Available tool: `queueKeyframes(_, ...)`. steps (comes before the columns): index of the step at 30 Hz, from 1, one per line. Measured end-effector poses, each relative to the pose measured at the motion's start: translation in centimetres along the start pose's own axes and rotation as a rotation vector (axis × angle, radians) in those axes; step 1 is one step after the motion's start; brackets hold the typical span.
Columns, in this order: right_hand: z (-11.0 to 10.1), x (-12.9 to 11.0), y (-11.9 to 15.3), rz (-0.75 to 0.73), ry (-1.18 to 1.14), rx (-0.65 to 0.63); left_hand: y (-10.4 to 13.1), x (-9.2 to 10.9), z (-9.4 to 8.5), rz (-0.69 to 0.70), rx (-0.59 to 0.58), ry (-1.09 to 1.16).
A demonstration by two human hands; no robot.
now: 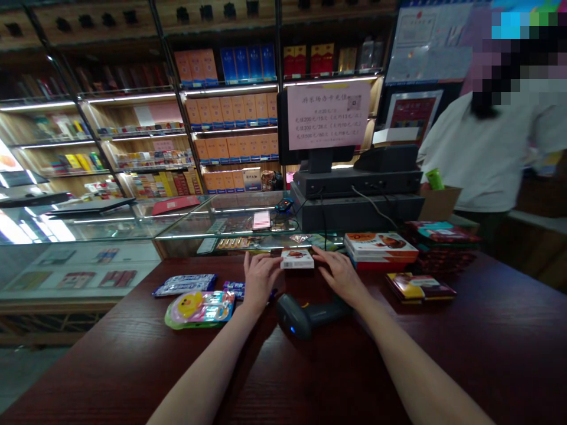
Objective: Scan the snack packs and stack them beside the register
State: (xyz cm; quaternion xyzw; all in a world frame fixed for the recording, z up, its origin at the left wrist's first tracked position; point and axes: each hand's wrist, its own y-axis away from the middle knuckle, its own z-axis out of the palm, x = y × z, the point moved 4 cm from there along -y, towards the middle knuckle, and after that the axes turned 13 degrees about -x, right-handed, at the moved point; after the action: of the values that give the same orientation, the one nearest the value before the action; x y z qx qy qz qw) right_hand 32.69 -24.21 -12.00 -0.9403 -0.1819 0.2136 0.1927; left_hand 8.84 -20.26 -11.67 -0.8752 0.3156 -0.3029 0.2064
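A small white chocolate box (297, 260) with a brown and orange picture lies near the back of the dark wooden counter, between my hands. My left hand (259, 280) is at its left end, fingertips at the edge and fingers stretched apart. At the right end is my right hand (339, 276), fingers spread, index fingertip close to the top corner. A dark barcode scanner (295, 316) with a blue light lies in front of the box; my right forearm partly covers its handle. Left of my left hand are a purple packet (234, 288), blue-and-white packets (186, 284) and a duck-pictured package (201, 309).
Stacked chocolate boxes (381, 248), brown packs (443, 236) and yellow-and-maroon bars (420, 287) lie at right. Behind stand a register monitor (328, 118) with a paper sign, a glass display case (225, 209) and loaded shelves. A person in a white top (478, 147) stands at far right.
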Motion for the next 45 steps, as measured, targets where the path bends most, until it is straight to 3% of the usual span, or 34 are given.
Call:
queueKeyframes(6,-0.8,0.6,0.9,0.031,-0.048,-0.131,-0.2,-0.3,0.1,-0.003,-0.009,-0.029)
queueKeyframes(11,-1.4,-0.5,2.7,-0.013,-0.113,-0.334,-0.2,-0.6,0.3,0.006,0.007,-0.04)
queueKeyframes(20,-2.1,-1.7,5.5,0.013,-0.148,-0.51,0.0,-1.0,0.9,0.002,-0.024,-0.071)
queueKeyframes(32,-0.4,-5.3,5.2,-0.166,-0.043,-0.54,0.2,-0.6,0.6,0.025,-0.052,-0.083)
queueKeyframes(39,-0.1,-5.4,5.3,-0.188,-0.032,-0.516,0.0,-0.3,0.6,0.029,-0.032,-0.067)
queueKeyframes(45,-1.4,-4.2,5.2,-0.125,-0.009,-0.44,-0.2,-0.7,1.2,0.025,-0.011,-0.049)
